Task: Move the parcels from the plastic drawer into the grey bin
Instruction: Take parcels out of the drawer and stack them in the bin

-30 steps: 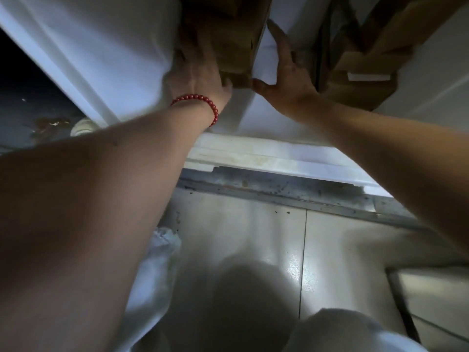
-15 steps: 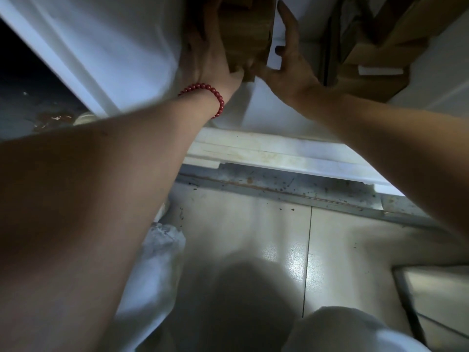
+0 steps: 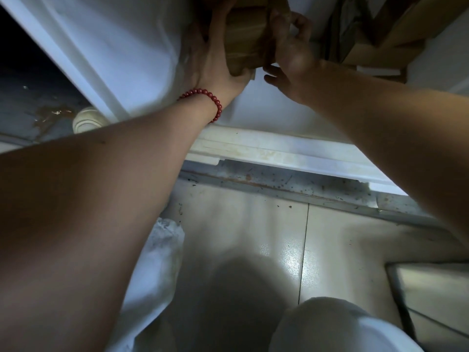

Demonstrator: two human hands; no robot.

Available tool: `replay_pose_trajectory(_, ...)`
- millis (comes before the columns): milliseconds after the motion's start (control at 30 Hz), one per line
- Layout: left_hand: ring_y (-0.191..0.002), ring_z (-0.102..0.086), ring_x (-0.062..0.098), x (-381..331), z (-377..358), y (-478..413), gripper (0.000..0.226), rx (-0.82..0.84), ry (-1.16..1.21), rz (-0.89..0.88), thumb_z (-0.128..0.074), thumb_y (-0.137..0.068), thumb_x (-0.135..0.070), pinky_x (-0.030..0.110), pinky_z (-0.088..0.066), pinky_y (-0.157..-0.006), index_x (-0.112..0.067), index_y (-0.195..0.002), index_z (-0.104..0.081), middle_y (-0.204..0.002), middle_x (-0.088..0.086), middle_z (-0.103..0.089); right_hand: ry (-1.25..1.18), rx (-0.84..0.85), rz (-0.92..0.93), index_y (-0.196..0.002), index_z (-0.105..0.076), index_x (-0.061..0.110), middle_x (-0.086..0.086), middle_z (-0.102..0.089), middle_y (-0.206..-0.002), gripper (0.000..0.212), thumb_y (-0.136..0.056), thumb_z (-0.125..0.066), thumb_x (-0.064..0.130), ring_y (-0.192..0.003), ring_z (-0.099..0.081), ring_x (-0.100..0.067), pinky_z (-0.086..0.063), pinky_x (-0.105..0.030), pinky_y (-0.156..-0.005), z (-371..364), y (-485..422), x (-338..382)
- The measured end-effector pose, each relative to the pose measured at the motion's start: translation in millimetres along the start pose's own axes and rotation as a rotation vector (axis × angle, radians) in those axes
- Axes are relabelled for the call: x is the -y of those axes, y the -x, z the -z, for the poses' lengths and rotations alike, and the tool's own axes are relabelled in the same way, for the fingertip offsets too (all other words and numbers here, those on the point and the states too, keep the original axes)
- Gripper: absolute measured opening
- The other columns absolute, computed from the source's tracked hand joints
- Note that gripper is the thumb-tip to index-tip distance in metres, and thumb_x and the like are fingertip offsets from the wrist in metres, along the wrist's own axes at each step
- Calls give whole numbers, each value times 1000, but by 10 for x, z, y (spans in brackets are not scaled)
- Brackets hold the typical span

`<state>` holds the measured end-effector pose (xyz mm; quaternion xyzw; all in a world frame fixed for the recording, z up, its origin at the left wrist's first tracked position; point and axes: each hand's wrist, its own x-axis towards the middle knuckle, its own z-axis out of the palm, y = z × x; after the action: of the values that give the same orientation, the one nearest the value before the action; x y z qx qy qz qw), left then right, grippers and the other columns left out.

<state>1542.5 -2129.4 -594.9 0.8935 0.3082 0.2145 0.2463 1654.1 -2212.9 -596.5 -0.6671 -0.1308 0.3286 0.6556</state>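
Left hand (image 3: 215, 64) and right hand (image 3: 291, 54) are clamping a brown parcel (image 3: 245, 39) from either side at top centre of frame — its long axis is probably running up-frame, w/ the top cropped. It's sitting in the plastic drawer (image 3: 114, 54) — both hands equally near.

Tan-brown rectangular cardboard parcel (image 3: 243, 39), plain with faint lengthwise banding; more brown cardboard boxes (image 3: 396, 29) at upper right, one with a white label strip (image 3: 378, 71); white translucent plastic drawer (image 3: 121, 47), yellowish staining along its front lip; dark red round-bead bracelet (image 3: 212, 97); pale cream glossy floor tiles (image 3: 253, 237) with dark grout lines; grey metal sill strip (image 3: 291, 185) flecked with rust-brown and black specks; white crumpled fabric (image 3: 157, 260) at lower left
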Motion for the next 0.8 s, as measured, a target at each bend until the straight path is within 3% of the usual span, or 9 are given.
replay_pose_trajectory(200,-131,-40,31,-27,136,56,88,46,-32,-35,-60,-74,-60,40,-44,-101,-35,-149,-21,-144,12,-34,-163,-53,1,-137,-26,22,1,-55,-99,36,-103,-39,26,-84,-59,-17,-55,-29,-67,-60,159,62)
replay_pose_trajectory(367,-132,-38,33,-110,246,120,82,97,-91,-23,-45,-78,-74,42,-42,-101,-41,-148,-19,-146,10,-33,-134,-64,-59,-132,-29,24,6,-52,-96,32,-103,-41,27,-85,-59,-14,-56,-40,-86,11,418,157)
replay_pose_trajectory(467,-134,-36,32,-210,301,166,82,129,-114,24,-43,-79,-75,41,-40,-102,-41,-149,-18,-148,10,-32,-80,-61,-102,-135,-26,26,7,-50,-97,35,-103,-41,29,-89,-58,-14,-55,-40,-86,110,582,149)
replay_pose_trajectory(567,-135,-36,29,-359,368,291,78,181,-145,3,-45,-84,-70,38,-36,-102,-38,-150,-20,-148,8,-35,-77,-62,-135,-130,-28,25,3,-52,-103,30,-103,-41,28,-99,-58,-19,-54,-44,-87,216,827,143)
replay_pose_trajectory(667,-135,-36,29,-481,443,477,76,206,-157,-25,-46,-84,-69,40,-36,-103,-35,-148,-24,-149,6,-34,-106,-95,-192,-134,-30,24,-5,-51,-125,34,-103,-41,29,-104,-57,-23,-59,-42,-73,329,1055,111)
replay_pose_trajectory(733,-135,-37,28,-500,460,585,78,235,-154,-16,-45,-83,-71,40,-37,-103,-36,-149,-22,-151,5,-34,-135,-196,-211,-130,-37,20,-7,-53,-119,27,-103,-40,22,-90,-59,-20,-57,-35,-59,436,1160,59)
replay_pose_trajectory(800,-135,-38,29,-490,467,650,84,288,-115,14,-43,-78,-76,42,-38,-106,-39,-149,-18,-151,2,-35,-233,-326,-202,-124,-47,12,-9,-52,-100,28,-99,-35,7,-59,-54,-12,-55,-33,-58,558,1217,29)
